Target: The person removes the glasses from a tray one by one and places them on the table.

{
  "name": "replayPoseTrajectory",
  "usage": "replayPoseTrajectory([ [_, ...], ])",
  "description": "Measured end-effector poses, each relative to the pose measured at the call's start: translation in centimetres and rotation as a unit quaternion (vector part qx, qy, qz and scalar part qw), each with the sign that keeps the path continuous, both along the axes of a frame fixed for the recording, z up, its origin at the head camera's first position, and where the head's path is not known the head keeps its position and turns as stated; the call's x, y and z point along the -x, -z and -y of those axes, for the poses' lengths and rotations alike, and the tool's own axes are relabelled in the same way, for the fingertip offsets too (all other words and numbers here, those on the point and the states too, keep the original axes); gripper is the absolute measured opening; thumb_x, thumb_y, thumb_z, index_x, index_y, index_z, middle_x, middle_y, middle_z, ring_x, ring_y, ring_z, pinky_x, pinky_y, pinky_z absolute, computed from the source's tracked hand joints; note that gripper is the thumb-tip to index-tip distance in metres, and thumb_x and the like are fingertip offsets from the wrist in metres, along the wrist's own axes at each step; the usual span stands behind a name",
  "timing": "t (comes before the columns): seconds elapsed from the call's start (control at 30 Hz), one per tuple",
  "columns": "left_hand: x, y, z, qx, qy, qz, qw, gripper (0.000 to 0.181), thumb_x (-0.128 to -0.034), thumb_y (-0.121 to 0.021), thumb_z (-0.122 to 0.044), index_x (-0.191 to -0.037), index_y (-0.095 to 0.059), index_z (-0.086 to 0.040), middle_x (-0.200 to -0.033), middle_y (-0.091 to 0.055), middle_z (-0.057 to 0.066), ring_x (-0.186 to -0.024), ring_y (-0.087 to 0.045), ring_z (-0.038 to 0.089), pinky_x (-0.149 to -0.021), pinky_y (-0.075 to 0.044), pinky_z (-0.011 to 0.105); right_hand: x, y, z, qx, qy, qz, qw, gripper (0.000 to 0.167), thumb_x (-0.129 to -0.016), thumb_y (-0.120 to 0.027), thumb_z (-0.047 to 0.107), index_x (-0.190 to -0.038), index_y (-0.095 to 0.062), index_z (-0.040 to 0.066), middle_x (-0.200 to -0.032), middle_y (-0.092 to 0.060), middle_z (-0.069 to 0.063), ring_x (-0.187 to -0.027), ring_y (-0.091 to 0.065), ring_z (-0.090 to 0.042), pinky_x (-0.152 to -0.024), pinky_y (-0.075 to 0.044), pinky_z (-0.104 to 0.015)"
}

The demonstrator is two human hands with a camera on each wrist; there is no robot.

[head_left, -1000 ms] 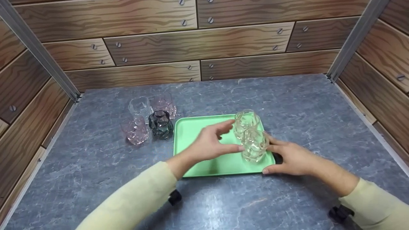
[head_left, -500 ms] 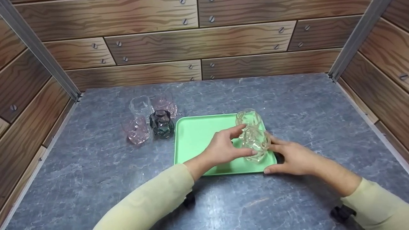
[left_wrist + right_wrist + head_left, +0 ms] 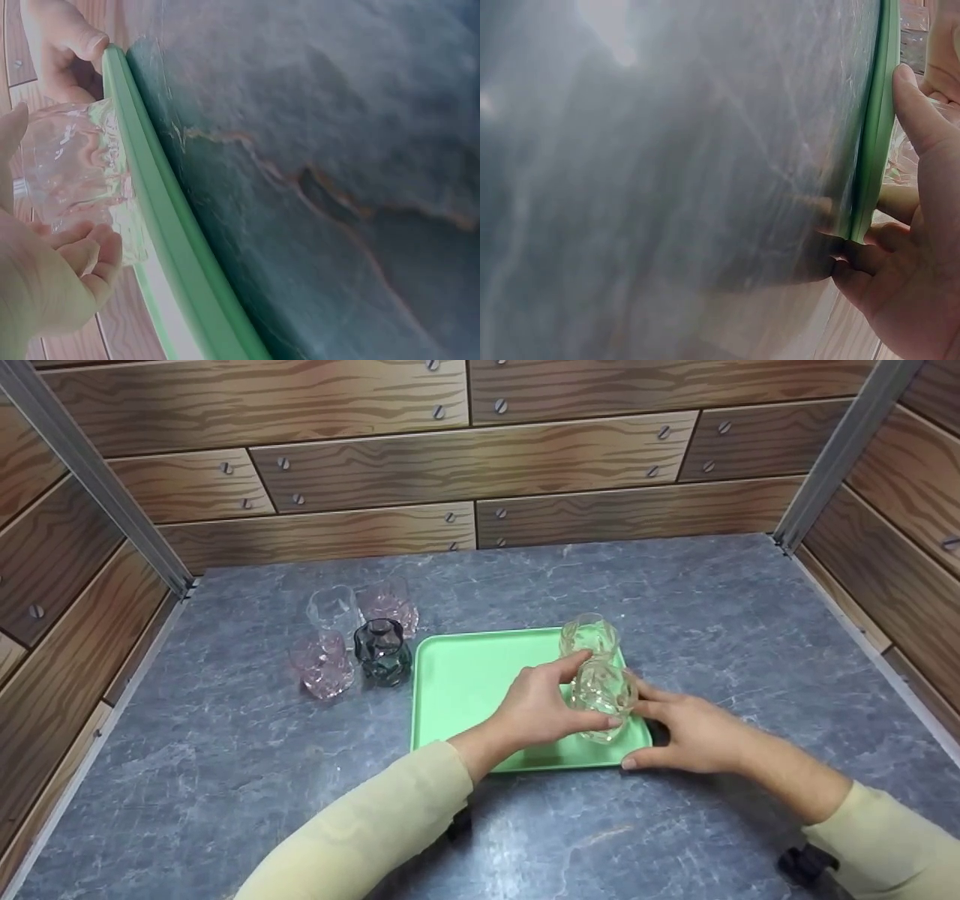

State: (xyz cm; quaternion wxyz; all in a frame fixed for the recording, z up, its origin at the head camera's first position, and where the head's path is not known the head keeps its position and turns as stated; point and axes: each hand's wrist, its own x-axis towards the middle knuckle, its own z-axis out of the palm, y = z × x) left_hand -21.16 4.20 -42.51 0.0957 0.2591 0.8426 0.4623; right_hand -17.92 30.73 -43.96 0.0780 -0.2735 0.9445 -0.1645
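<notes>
Curling my left hand [image 3: 536, 705] round the near clear glass [image 3: 602, 686], I hold it upright by the right edge of the green tray [image 3: 469, 675]. My right hand [image 3: 690, 731] grips that edge, thumb at the near right corner. The far clear glass [image 3: 590, 631] sits toward the tray's far right corner; whether the two touch, I can't tell.

I judge the work part done: two on the tray, four off it. A dark glass [image 3: 382, 656] is just beside the left edge, with the front pink glass [image 3: 326, 667], back pink glass [image 3: 390, 607] and colourless glass [image 3: 330, 607] around it.

Bare tray shows from left edge to middle; my fingers crowd the right.
</notes>
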Motion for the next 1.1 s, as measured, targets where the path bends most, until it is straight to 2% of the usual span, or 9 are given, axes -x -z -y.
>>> replayPoseTrajectory([
  [0.3, 0.3, 0.3, -0.8, 0.003, 0.001, 0.001, 1.0000, 0.098, -0.0789, -0.095, -0.047, -0.160, -0.049, -0.017, -0.155, -0.055, -0.005, -0.132, -0.061, 0.017, -0.106, -0.052, 0.030, 0.1, 0.2, -0.1, 0.003, -0.005, -0.011, 0.9999, 0.096, -0.087, -0.071, 0.075, -0.145, -0.062, -0.001, -0.168, -0.031, -0.026, -0.129, -0.056, -0.057, -0.103, -0.050, -0.069],
  [0.67, 0.7, 0.7, -1.1, -0.045, -0.003, 0.035, 0.9984, 0.089, -0.0765, -0.098, -0.039, -0.154, -0.057, -0.024, -0.141, -0.068, -0.003, -0.129, -0.062, 0.011, -0.105, -0.052, 0.031, 0.0, 0.2, 0.0, 0.010, 0.000, -0.007, 0.9999, 0.096, -0.086, -0.073, 0.074, -0.148, -0.060, 0.002, -0.167, -0.033, -0.026, -0.131, -0.055, -0.056, -0.104, -0.049, -0.069],
  [0.93, 0.6, 1.1, -1.0, -0.060, -0.011, 0.033, 0.9976, 0.087, -0.0751, -0.099, -0.036, -0.152, -0.060, -0.022, -0.137, -0.070, -0.002, -0.124, -0.064, 0.011, -0.101, -0.054, 0.028, 0.0, 0.2, 0.1, 0.011, -0.003, -0.012, 0.9999, 0.096, -0.085, -0.074, 0.073, -0.146, -0.062, -0.001, -0.166, -0.034, -0.027, -0.129, -0.057, -0.055, -0.103, -0.050, -0.067],
  [1.1, 0.3, 1.1, -0.3, -0.074, -0.012, 0.058, 0.9955, 0.090, -0.0741, -0.099, -0.040, -0.153, -0.059, -0.020, -0.135, -0.071, -0.002, -0.122, -0.064, 0.008, -0.097, -0.055, 0.027, 0.0, 0.0, 0.0, 0.004, -0.005, -0.010, 0.9999, 0.094, -0.087, -0.074, 0.073, -0.145, -0.062, -0.001, -0.168, -0.032, -0.025, -0.127, -0.059, -0.054, -0.102, -0.052, -0.066],
])
